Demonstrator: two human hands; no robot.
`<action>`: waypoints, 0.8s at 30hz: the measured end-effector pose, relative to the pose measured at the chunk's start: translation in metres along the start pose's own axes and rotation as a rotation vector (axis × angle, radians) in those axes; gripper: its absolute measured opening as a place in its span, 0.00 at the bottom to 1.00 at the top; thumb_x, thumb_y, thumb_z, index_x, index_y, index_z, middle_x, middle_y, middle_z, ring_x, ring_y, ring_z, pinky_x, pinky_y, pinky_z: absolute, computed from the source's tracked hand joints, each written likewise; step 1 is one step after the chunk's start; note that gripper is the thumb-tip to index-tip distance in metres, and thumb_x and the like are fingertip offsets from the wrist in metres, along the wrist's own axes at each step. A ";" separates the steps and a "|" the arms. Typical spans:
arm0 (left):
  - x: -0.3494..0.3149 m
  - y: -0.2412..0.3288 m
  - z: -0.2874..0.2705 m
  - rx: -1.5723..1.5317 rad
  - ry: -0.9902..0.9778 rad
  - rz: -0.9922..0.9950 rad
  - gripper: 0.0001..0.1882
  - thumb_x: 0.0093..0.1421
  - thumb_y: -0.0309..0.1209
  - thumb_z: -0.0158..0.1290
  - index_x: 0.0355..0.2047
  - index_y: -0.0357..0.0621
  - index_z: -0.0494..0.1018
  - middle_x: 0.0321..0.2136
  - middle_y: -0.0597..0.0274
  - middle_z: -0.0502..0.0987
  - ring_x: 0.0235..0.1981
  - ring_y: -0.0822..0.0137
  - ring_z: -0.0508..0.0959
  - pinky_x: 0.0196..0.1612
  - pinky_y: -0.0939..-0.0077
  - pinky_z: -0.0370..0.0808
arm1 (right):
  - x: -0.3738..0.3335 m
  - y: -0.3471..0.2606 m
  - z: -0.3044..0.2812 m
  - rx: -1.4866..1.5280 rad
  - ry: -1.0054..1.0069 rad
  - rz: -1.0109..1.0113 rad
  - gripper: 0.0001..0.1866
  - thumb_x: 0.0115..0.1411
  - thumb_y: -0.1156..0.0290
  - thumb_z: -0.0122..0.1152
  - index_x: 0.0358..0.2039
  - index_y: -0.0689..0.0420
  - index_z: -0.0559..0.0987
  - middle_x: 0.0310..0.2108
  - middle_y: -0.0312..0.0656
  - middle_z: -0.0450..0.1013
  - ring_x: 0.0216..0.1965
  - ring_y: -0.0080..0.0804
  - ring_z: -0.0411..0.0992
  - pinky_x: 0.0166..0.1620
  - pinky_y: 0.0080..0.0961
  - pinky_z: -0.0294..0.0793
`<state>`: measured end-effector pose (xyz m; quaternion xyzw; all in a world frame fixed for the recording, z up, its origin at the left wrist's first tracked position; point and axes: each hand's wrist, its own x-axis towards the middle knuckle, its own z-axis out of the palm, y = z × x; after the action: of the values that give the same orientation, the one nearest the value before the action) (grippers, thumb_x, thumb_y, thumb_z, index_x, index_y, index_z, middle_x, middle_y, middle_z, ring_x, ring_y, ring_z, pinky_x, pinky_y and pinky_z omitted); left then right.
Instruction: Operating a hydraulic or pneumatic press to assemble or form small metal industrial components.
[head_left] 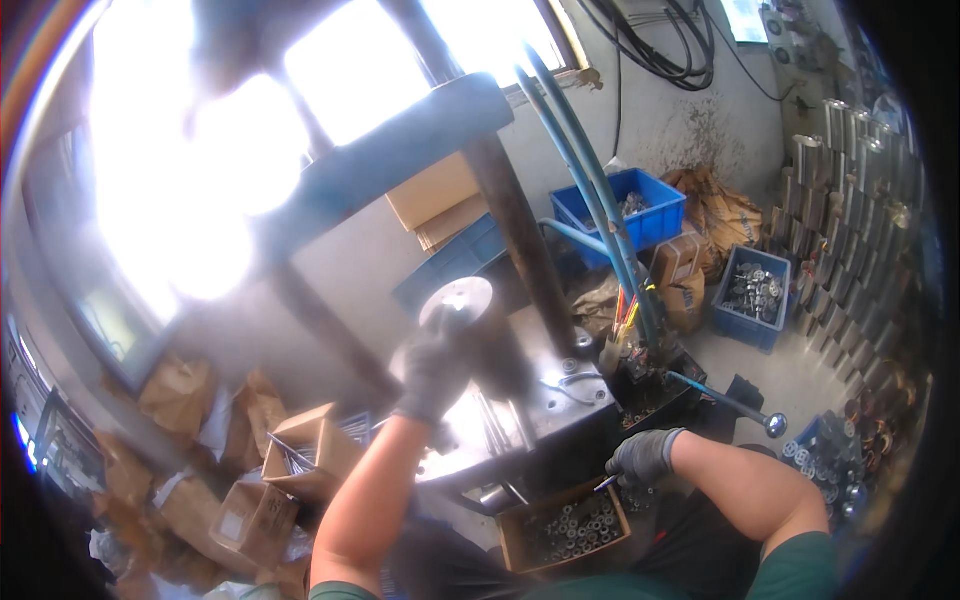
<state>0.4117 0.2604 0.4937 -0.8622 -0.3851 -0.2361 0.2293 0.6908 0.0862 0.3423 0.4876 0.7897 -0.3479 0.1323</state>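
My left hand, in a dark grey glove, reaches up over the metal press table. It is blurred, and its fingers lie against or in front of a round pale metal disc on a darker cylinder; whether they grip it is not clear. My right hand, also gloved, is closed low at the right, in front of the table's edge. A short thin metal rod sticks out of its fingers. Just below stands a cardboard box holding several small metal rings or gears.
A blue press frame with dark columns surrounds the table. A blue ball-ended lever juts out at the right. Blue bins of metal parts, stacked metal pieces and cardboard boxes stand around.
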 end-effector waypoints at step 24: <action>-0.024 0.021 0.015 -0.475 0.248 -0.142 0.29 0.60 0.28 0.62 0.61 0.37 0.70 0.61 0.44 0.72 0.57 0.46 0.78 0.62 0.57 0.76 | 0.005 -0.011 -0.016 -0.128 0.342 -0.150 0.15 0.64 0.62 0.62 0.47 0.55 0.84 0.40 0.52 0.82 0.45 0.55 0.79 0.50 0.45 0.77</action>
<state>0.4170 0.2429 0.4637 -0.8271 -0.3477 -0.4388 0.0491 0.6815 0.0972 0.3560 0.4699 0.8554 -0.2180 0.0005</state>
